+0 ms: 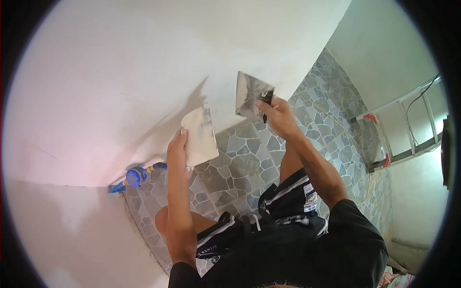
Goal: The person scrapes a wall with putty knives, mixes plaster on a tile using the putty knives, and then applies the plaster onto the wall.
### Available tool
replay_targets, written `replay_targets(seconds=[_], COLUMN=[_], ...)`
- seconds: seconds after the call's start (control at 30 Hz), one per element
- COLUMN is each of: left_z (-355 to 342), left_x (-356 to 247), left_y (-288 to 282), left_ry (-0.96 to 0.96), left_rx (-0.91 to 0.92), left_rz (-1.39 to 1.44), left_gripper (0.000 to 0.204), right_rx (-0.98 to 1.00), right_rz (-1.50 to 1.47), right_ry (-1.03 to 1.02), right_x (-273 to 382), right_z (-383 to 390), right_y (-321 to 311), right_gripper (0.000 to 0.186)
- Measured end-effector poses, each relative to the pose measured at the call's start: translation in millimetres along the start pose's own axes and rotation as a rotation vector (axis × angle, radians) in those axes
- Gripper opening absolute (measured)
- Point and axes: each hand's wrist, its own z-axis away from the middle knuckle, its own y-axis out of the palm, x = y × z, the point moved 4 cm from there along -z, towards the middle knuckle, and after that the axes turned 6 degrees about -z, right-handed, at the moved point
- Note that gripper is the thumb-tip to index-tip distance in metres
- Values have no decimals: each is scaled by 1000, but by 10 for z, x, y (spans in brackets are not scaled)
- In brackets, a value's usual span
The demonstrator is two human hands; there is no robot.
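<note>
My left hand (pixel 177 150) grips the edge of a flat cream-coloured plate (pixel 199 140), with greyish marks near its upper right corner. In my right hand (pixel 281 119) is a wide-bladed putty knife (pixel 246 96); its dark handle lies under my thumb. Smears cover the metal blade, which is tilted and points up toward the pale wall (pixel 125 72). The knife and the plate are apart, with the knife to the right and farther off. A shadow of the hand and plate falls across the wall. Whether the blade touches the wall, I cannot tell.
A blue water meter with pipe fittings (pixel 136 177) stands low in the wall corner at left. Stone-patterned tiles (pixel 235 153) cover the floor below my hands. A metal ladder (pixel 403 127) with red parts and a dark cable leans at right. Crumpled material (pixel 396 279) lies at lower right.
</note>
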Motion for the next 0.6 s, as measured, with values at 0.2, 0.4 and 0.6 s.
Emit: replay_targets(seconds=[0.2, 0.4, 0.6], left_z=[-127, -218, -222], left_x=[312, 818, 402], left_y=[200, 191, 766], left_ry=[-103, -183, -206], left_rx=[3, 93, 170], left_rz=[113, 162, 153], left_gripper=[37, 43, 43], right_rx=[57, 594, 678], right_rz=[-710, 272, 652], right_ry=[141, -780, -830], right_x=[183, 696, 474], right_z=[213, 449, 450], right_y=[-83, 267, -125], right_gripper=[20, 64, 52])
